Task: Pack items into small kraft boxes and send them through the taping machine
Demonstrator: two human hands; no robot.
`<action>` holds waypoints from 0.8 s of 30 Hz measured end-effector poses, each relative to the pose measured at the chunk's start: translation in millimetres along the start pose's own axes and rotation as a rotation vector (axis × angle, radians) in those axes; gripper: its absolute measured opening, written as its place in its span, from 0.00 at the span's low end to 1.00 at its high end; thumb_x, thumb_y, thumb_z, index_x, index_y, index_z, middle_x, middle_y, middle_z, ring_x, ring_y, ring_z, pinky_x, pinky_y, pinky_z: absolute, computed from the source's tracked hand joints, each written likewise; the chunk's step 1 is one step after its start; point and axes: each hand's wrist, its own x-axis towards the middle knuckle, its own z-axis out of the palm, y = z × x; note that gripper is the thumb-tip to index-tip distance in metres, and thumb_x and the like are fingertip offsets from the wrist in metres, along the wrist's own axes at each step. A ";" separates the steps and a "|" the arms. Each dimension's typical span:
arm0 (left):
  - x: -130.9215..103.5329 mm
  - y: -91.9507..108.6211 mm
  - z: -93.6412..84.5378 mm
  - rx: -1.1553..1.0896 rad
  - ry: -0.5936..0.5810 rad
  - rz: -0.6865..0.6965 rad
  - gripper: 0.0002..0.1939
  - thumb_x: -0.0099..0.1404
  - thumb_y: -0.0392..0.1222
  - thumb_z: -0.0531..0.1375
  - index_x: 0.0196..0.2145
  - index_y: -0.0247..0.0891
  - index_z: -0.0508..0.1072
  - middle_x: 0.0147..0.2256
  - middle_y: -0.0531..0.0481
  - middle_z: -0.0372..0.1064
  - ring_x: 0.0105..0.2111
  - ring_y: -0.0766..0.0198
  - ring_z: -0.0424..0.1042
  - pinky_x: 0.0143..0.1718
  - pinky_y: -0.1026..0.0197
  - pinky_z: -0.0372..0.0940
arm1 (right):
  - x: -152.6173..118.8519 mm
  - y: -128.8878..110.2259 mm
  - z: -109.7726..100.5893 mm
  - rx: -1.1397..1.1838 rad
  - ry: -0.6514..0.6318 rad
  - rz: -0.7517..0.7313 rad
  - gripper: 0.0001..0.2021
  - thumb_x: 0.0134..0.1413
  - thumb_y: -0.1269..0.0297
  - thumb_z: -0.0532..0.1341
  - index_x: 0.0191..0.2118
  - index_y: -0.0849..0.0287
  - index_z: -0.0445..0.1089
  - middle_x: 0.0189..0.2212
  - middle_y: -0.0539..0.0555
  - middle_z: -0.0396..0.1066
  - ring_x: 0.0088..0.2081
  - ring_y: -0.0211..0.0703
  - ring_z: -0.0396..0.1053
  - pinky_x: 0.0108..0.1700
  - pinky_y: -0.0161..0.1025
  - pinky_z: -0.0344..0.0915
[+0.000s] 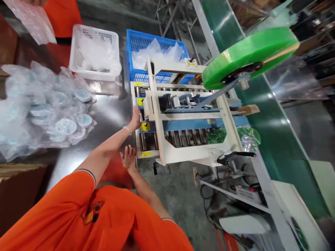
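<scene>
My left hand is at the near end of a white carton-sealing machine, beside its yellow warning labels. Its fingers are stretched out and hold nothing; I cannot tell whether they touch the frame. Lower down, my right hand hovers by the steel table's edge near the machine's corner, its fingers apart and nothing in them. Metal rollers and blue belt guides run away from my hands inside the machine. A big roll of green tape is mounted above its far end.
Plastic-bagged round items are heaped on the steel table at left. Behind stand a white basket and a blue crate, both with clear plastic inside. A green conveyor passes at right. Another person's orange clothing shows top left.
</scene>
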 end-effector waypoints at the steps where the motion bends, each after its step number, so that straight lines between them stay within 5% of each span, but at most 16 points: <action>1: -28.4 0.9 -11.7 0.005 0.032 -0.007 0.58 0.72 0.49 0.66 0.82 0.27 0.34 0.81 0.17 0.34 0.83 0.30 0.37 0.80 0.28 0.47 | -0.8 0.7 -1.0 0.014 0.024 -0.010 0.27 0.77 0.52 0.58 0.73 0.57 0.70 0.76 0.72 0.63 0.72 0.72 0.65 0.69 0.70 0.67; 5: -184.0 7.7 -98.3 0.161 0.120 0.001 0.41 0.74 0.38 0.55 0.81 0.33 0.49 0.74 0.27 0.58 0.77 0.41 0.59 0.77 0.33 0.59 | -8.7 3.1 -7.3 0.119 0.182 -0.043 0.24 0.73 0.56 0.61 0.67 0.61 0.73 0.71 0.76 0.67 0.69 0.74 0.66 0.67 0.74 0.66; 8: -312.2 26.4 -181.6 0.371 0.369 -0.143 0.30 0.77 0.41 0.53 0.74 0.40 0.65 0.68 0.32 0.68 0.72 0.42 0.65 0.75 0.34 0.62 | -2.2 -11.1 -19.3 0.225 0.244 -0.004 0.21 0.70 0.62 0.59 0.62 0.64 0.75 0.64 0.79 0.71 0.66 0.73 0.69 0.66 0.74 0.67; 10: -392.4 40.1 -234.2 0.525 0.614 -0.349 0.27 0.77 0.44 0.54 0.71 0.41 0.69 0.64 0.33 0.71 0.69 0.41 0.68 0.73 0.32 0.64 | 10.9 -44.2 -31.1 0.314 0.192 -0.091 0.21 0.69 0.66 0.56 0.61 0.66 0.76 0.59 0.77 0.75 0.63 0.68 0.72 0.66 0.68 0.69; 13: -497.2 47.6 -290.4 0.755 1.064 -0.699 0.30 0.75 0.49 0.58 0.70 0.35 0.69 0.64 0.27 0.68 0.67 0.32 0.67 0.70 0.20 0.60 | 27.0 -139.7 -45.9 0.453 0.052 -0.491 0.21 0.71 0.68 0.53 0.60 0.63 0.77 0.55 0.69 0.78 0.59 0.59 0.76 0.65 0.55 0.72; 16: -569.3 31.5 -310.2 0.677 1.296 -1.016 0.28 0.73 0.56 0.61 0.63 0.37 0.73 0.64 0.26 0.66 0.67 0.23 0.64 0.65 0.09 0.55 | 22.9 -266.9 -48.1 0.485 -0.070 -0.872 0.19 0.75 0.67 0.54 0.61 0.59 0.77 0.54 0.63 0.80 0.58 0.53 0.77 0.65 0.48 0.73; 19: -604.0 0.4 -309.6 0.466 1.254 -1.188 0.21 0.72 0.58 0.59 0.49 0.39 0.77 0.60 0.29 0.67 0.65 0.21 0.65 0.61 0.10 0.59 | 4.9 -374.6 -37.3 0.345 -0.179 -1.064 0.12 0.76 0.64 0.60 0.55 0.59 0.78 0.53 0.62 0.79 0.59 0.53 0.75 0.67 0.47 0.71; 21: -616.3 -19.4 -308.9 0.427 1.192 -1.199 0.21 0.75 0.57 0.55 0.48 0.38 0.76 0.58 0.30 0.67 0.63 0.26 0.67 0.59 0.16 0.65 | -3.0 -414.4 -28.2 0.269 -0.235 -1.065 0.11 0.77 0.60 0.61 0.46 0.59 0.78 0.48 0.61 0.79 0.56 0.53 0.75 0.65 0.48 0.71; 24: -632.8 -37.2 -305.5 0.472 1.061 -1.053 0.25 0.81 0.53 0.46 0.57 0.33 0.72 0.53 0.33 0.70 0.54 0.39 0.72 0.54 0.25 0.69 | 1.9 -425.0 -20.2 0.400 -0.251 -1.008 0.21 0.81 0.52 0.54 0.39 0.57 0.76 0.37 0.57 0.79 0.47 0.50 0.77 0.56 0.46 0.76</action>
